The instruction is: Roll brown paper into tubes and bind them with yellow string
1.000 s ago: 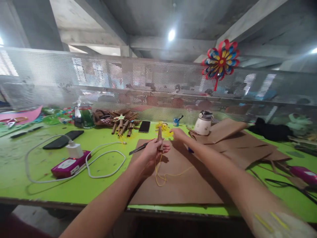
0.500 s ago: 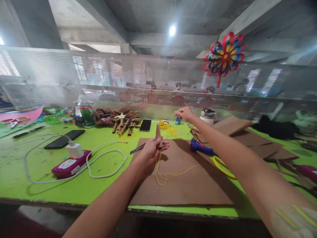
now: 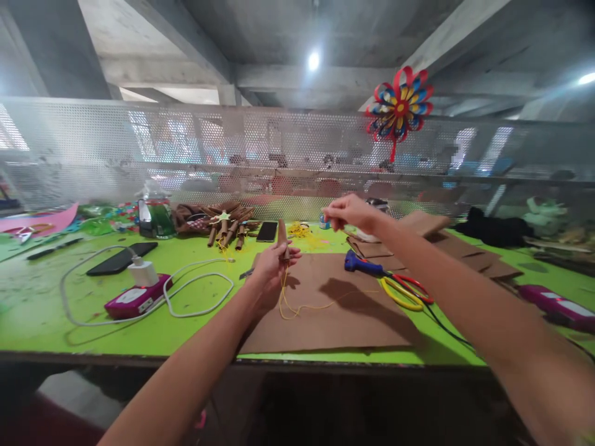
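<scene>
My left hand (image 3: pixel 268 265) is closed round the lower part of a small brown cardboard roll (image 3: pixel 282 238), which points up. Yellow string (image 3: pixel 284 300) hangs from the roll's lower end and trails over a flat brown cardboard sheet (image 3: pixel 297 334). My right hand (image 3: pixel 346 214) is raised beyond the sheet, thumb and fingers pinched together; what they hold, if anything, is too small to make out. Just behind those fingertips stands a small blue bottle (image 3: pixel 323 219). A blue glue gun (image 3: pixel 362 264) and yellow-and-red-handled scissors (image 3: pixel 402 297) lie under my right forearm.
Several cardboard rolls with a star (image 3: pixel 224 217) lie at the back, beside a phone (image 3: pixel 266 231) and tangled yellow string (image 3: pixel 298 230). A purple power box (image 3: pixel 134 300) with a white cable sits left. Cardboard pieces (image 3: pixel 458 251) are stacked right. A perforated screen (image 3: pixel 209 148) stands behind.
My right hand has lifted slightly and come nearer, in front of the white-bodied container. My left hand still holds the cardboard roll. The whole view has shifted a little.
</scene>
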`<state>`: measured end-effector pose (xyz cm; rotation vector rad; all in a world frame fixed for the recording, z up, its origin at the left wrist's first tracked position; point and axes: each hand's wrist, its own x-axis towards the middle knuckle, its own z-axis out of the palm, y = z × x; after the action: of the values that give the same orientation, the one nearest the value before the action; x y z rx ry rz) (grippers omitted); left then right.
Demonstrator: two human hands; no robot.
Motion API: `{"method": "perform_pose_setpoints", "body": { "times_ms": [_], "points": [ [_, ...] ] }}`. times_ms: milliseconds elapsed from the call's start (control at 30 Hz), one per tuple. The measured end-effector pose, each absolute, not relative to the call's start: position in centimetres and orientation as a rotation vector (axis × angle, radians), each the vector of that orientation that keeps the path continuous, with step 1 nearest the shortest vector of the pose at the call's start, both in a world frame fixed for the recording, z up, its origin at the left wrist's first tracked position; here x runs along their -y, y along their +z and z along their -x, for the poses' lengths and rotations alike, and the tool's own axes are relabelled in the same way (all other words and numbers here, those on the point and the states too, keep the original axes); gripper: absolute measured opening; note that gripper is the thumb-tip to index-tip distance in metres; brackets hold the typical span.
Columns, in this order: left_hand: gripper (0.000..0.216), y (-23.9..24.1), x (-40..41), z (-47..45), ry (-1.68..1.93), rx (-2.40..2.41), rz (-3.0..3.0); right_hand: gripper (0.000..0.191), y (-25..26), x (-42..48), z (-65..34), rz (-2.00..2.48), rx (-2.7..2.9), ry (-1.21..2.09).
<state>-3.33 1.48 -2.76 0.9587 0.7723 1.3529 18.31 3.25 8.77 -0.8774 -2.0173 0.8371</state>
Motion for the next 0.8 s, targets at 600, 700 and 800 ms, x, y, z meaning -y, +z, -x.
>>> {"method": "perform_pose_setpoints", "body": {
  "times_ms": [600,700,800],
  "points": [
    [0.016,-3.4,0.9,0.9,0.818,-0.76,-1.044,0.038,5.1,-2.2,-17.5,0.794,1.479,1.086],
    [0.015,-3.1,1.4,0.6,0.8,-0.753,-1.029,0.037,4.6,-0.9,-16.1,0.823,1.653,1.011],
    [0.016,-2.7,1.8,0.5,0.828,-0.756,-0.988,0.034,3.2,0.9,-15.2,0.869,1.706,0.967]
  ]
}}
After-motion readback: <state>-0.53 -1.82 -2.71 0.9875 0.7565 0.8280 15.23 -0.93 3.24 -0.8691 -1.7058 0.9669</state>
